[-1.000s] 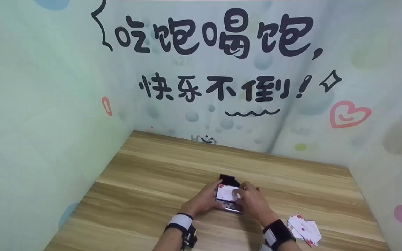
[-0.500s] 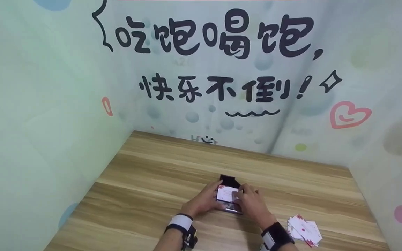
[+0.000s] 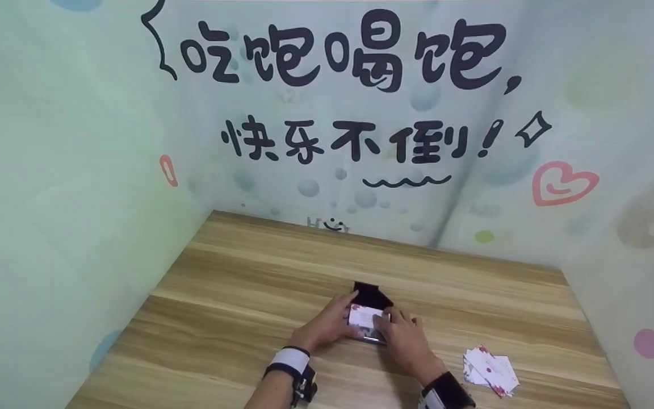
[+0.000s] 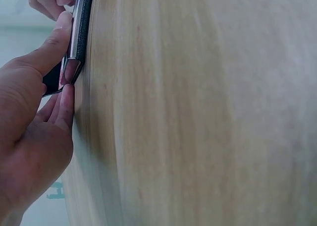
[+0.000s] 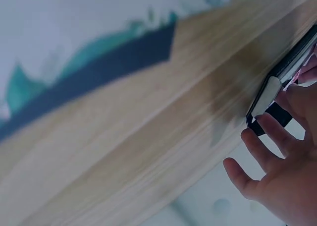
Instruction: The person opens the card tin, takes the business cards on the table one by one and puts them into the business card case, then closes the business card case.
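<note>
A black business card case point(image 3: 372, 296) with a shiny metal rim lies on the table, its flap raised at the far side. White cards point(image 3: 363, 316) with red floral corners sit at its opening. My left hand point(image 3: 327, 322) grips the case's left end; the left wrist view shows the thumb on top and fingers below its edge point(image 4: 82, 35). At the opposite end, my right hand point(image 3: 406, 339) holds the card's right side, thumb on its face. In the right wrist view, its fingertips touch the case's end point(image 5: 267, 94); the thumb is partly hidden there.
On the wooden table point(image 3: 236, 318), a loose pile of white cards point(image 3: 490, 372) with red corners lies right of my right wrist. A blurred card point(image 5: 74, 42) with teal leaves is close to the right wrist camera. Printed fabric walls point(image 3: 281, 187) enclose the table.
The card has slid nearer me over the metal part of the case, with my right hand moving along with it. More of the black flap shows. The head view has shifted slightly.
</note>
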A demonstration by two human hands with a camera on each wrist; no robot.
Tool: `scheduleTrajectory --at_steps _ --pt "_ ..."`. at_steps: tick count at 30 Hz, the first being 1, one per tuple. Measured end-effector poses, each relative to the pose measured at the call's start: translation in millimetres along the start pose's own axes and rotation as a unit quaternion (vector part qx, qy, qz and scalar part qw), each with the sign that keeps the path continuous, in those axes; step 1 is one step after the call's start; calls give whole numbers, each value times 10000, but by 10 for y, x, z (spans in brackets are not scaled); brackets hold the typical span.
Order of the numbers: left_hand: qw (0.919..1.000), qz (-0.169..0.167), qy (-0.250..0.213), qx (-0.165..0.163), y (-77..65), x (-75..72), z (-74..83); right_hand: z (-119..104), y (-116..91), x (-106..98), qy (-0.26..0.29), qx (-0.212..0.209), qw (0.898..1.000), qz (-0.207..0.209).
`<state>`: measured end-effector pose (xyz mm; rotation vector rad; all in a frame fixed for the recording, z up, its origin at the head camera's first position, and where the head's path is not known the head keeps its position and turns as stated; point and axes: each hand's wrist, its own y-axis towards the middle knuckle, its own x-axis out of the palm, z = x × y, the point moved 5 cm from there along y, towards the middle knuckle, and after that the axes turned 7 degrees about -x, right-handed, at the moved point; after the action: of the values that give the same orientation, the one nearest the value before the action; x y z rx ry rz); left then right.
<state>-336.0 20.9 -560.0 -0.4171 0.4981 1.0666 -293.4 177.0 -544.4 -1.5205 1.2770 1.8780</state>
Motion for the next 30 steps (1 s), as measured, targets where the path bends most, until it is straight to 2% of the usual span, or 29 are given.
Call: scheduleTrajectory --at_steps 10,17,24,30 --pt "9998 -72 -115 -146 -32 9 -18 -83 -78 8 46 212 9997 -124" --pt "9995 -27 -296 -75 -34 9 -24 -127 -125 -7 38 297 9995 -116" --pt "9999 -32 -112 -54 -26 19 -28 -179 -182 -35 -149 141 9998 26" --pt "10000 -33 -80 17 -11 16 -1 -182 -188 -67 -88 247 9997 8"
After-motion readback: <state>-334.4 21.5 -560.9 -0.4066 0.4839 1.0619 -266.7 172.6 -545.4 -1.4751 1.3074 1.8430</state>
